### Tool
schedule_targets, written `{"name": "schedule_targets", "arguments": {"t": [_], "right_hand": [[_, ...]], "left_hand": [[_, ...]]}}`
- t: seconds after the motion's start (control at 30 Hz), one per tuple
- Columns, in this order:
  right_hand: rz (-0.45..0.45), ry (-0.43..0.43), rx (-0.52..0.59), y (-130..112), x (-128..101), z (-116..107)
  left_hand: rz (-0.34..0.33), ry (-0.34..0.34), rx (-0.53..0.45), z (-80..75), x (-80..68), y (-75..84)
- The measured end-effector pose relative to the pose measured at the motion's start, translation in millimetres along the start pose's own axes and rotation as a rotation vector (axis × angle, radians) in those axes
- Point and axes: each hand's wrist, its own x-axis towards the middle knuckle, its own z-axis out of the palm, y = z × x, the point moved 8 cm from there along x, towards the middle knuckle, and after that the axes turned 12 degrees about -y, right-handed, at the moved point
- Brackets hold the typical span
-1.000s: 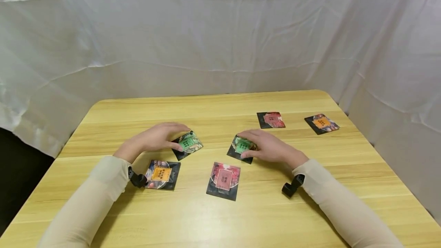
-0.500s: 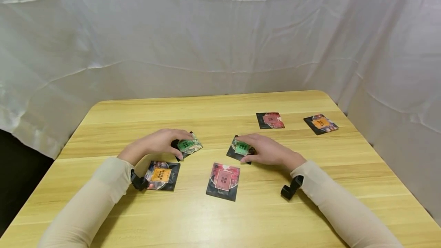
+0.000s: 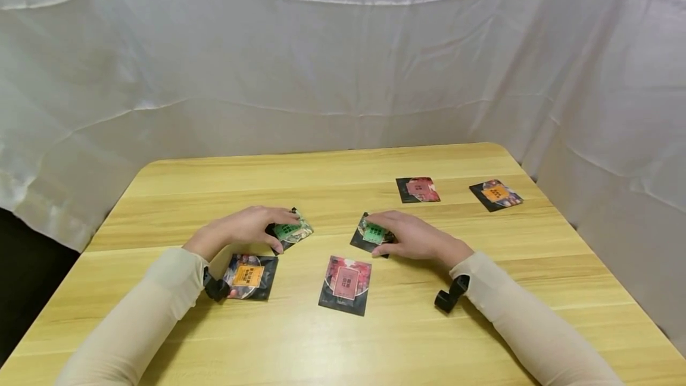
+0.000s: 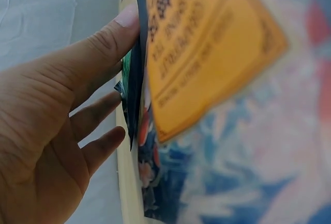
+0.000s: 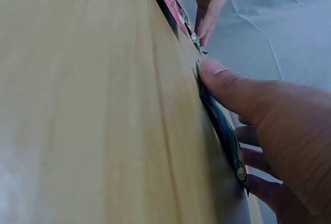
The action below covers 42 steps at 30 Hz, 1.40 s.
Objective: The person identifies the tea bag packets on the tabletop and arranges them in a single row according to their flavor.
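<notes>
Two green-labelled dark packets lie mid-table on the wooden table [image 3: 375,338]. My left hand [image 3: 285,232] grips the left green packet [image 3: 300,231] between thumb and fingers, and its edge is tilted up off the wood. In the left wrist view the thumb [image 4: 121,25] presses that green packet's [image 4: 126,74] edge. My right hand [image 3: 373,236] pinches the right green packet [image 3: 360,240] between forefinger and thumb while it lies flat. The right wrist view shows the thumb [image 5: 220,76] on that packet's [image 5: 223,128] rim.
An orange-labelled packet [image 3: 248,276] lies by my left wrist, filling the left wrist view [image 4: 207,58]. A pink-labelled packet [image 3: 345,283] lies between my arms. Another pink packet [image 3: 418,189] and orange packet [image 3: 495,194] sit far right. White cloth [image 3: 343,52] surrounds the table.
Both hands have curled tighter round their green packets and drawn them slightly toward me. The left packet's edge has tipped up.
</notes>
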Motion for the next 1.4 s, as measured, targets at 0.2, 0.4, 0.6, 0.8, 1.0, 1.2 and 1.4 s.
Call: {"name": "schedule_targets", "arguments": {"t": [0.2,0.4,0.6,0.8,1.0,1.2,1.4], "right_hand": [[0.009,-0.011,-0.005,0,1,1],[0.009,-0.011,-0.009,2,1,1],[0.007,-0.012,-0.008,1,2,0],[0.003,-0.015,-0.008,0,2,0],[0.007,-0.016,-0.013,1,1,0],[0.007,-0.020,-0.006,2,1,0],[-0.005,-0.024,-0.009,1,1,1]], "left_hand": [[-0.012,-0.006,0.005,1.8,-3.7,-1.2],[-0.041,0.015,0.001,0.3,-8.0,-7.9],[-0.082,0.039,-0.020,-1.0,-12.6,-19.4],[-0.121,0.076,-0.014,-2.6,-16.6,-31.0],[-0.174,0.111,-0.024,-4.8,-25.1,-41.9],[-0.228,0.140,-0.026,-6.0,-34.6,-55.4],[-0.279,0.154,-0.020,-5.7,-48.6,-67.9]]}}
